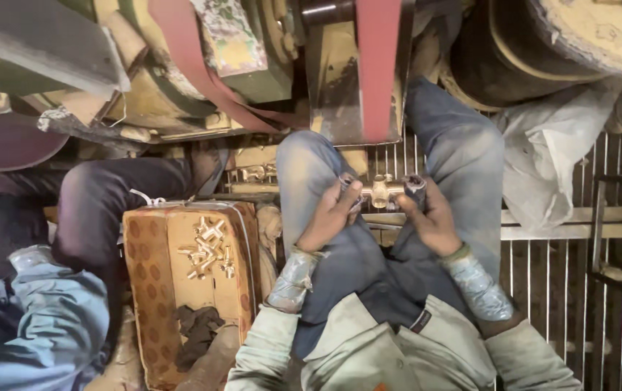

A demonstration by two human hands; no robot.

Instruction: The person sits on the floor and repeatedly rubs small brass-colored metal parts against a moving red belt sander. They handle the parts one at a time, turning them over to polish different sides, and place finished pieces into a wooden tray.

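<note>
Brass fitting: yellow, T-shaped, frame centre; left hand grasping one end; right hand grasping other.

1 head camera, looking steeply down, close over lap and hands.

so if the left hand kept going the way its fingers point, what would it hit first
The left hand points up and slightly right in the head view, gripping one end of the T-shaped brass pipe fitting. Past that fitting, the first thing looks to be the red abrasive belt on its dusty frame, though depth is unclear.
</note>
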